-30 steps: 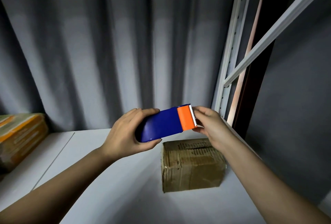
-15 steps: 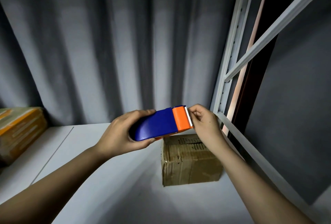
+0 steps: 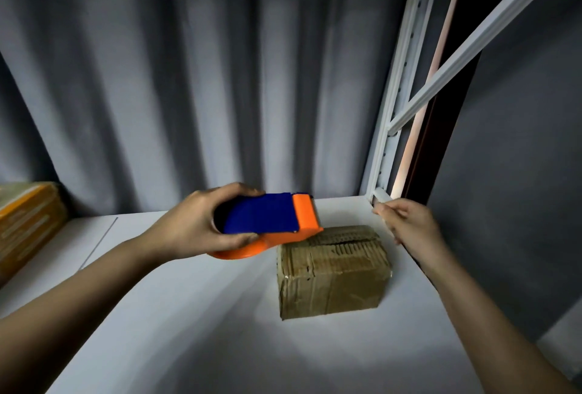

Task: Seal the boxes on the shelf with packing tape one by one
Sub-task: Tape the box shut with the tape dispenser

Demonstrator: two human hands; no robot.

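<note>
A small brown cardboard box (image 3: 333, 271) is set near the right edge of a white shelf board (image 3: 176, 315), backed by grey pleated curtains (image 3: 189, 78). A blue-and-orange tape dispenser (image 3: 271, 225) is gripped by the left hand (image 3: 195, 223); the right hand (image 3: 409, 223) is curled, its hold not discernible.

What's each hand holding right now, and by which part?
Left hand grips the blue-and-orange tape dispenser around its blue rear body. Right hand pinches something pale at its fingertips, probably the tape end; too blurred to confirm.

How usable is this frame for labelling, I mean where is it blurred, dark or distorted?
Head view: the right hand is motion-blurred, so its grip is unclear; the left hand, tape dispenser and cardboard box are fairly sharp; light pools on the shelf while the corners fall dark; wide-angle bending slants the shelf upright.
</note>
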